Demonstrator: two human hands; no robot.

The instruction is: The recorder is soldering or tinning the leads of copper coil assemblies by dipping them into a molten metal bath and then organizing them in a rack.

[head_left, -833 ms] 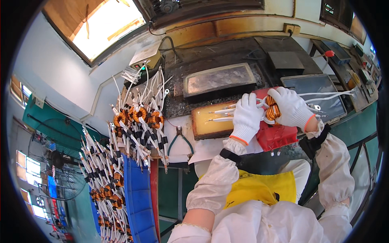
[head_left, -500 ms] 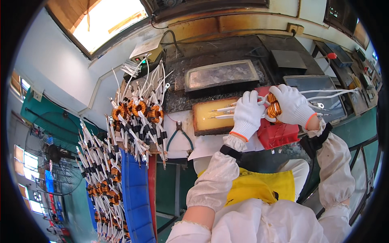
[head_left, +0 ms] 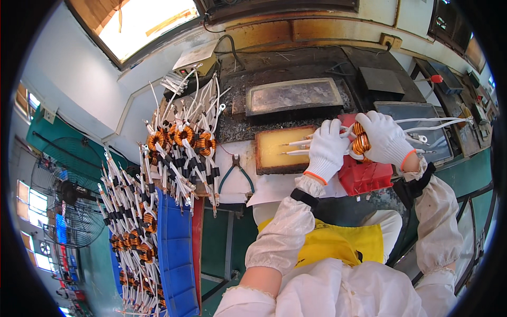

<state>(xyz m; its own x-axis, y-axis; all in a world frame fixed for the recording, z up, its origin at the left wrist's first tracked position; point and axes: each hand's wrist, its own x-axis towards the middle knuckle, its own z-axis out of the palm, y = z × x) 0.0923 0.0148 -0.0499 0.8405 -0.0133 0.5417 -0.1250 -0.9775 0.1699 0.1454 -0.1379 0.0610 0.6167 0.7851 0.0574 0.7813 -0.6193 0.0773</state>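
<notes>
A copper-wound toroidal coil [head_left: 360,141] with white leads is held between my two white-gloved hands, over a red plastic box [head_left: 364,177]. My right hand [head_left: 385,136] is closed around the coil's windings. Closed on the white leads [head_left: 299,146] just left of the coil is my left hand [head_left: 326,145]. The bare lead tips point left, above a shallow rectangular tray [head_left: 269,168] of yellowish material; I cannot tell whether they touch it. Other white leads [head_left: 435,124] with ring terminals stretch out right of my right hand.
Beyond the tray stands a rectangular pot [head_left: 296,98] with a grey, shiny surface. Green-handled pliers [head_left: 236,171] lie left of the tray. Several finished-looking coils [head_left: 183,136] are heaped farther left, with more beside a blue bin [head_left: 177,253]. A control box [head_left: 196,57] sits behind.
The whole view has shifted slightly to the right. Both hands keep their hold on the coil and leads, with little other visible movement.
</notes>
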